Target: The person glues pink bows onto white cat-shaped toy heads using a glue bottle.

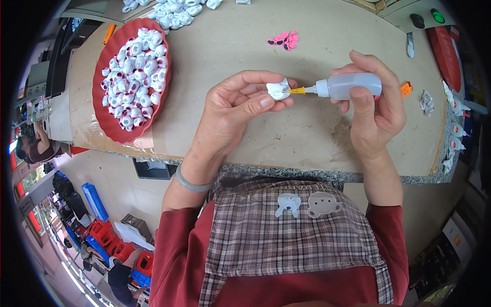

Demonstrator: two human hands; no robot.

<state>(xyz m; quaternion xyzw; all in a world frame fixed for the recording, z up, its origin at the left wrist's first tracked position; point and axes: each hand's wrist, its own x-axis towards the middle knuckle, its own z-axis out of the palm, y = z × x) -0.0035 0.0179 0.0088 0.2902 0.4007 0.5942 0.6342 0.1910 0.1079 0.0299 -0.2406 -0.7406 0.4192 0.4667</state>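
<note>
Between the thumb and fingers of my left hand point(230, 105) is a small white moulded piece point(277, 90). My right hand point(376, 102) grips a translucent squeeze bottle point(353, 86) lying sideways, with a white cap. Its thin yellow nozzle point(296, 90) points left, and the tip meets the white piece or sits right at it; I cannot tell whether liquid comes out. Farther back on the table lies a little cluster of flat pink pieces point(286, 40), some with dark centres.
A red scalloped tray point(99, 102) at the left holds many white pieces, several with pink parts. More white pieces point(176, 13) are heaped behind it. On the right are a crumpled paper scrap point(427, 104), an orange item point(406, 89), a utility knife point(410, 45) and small bottles point(456, 130).
</note>
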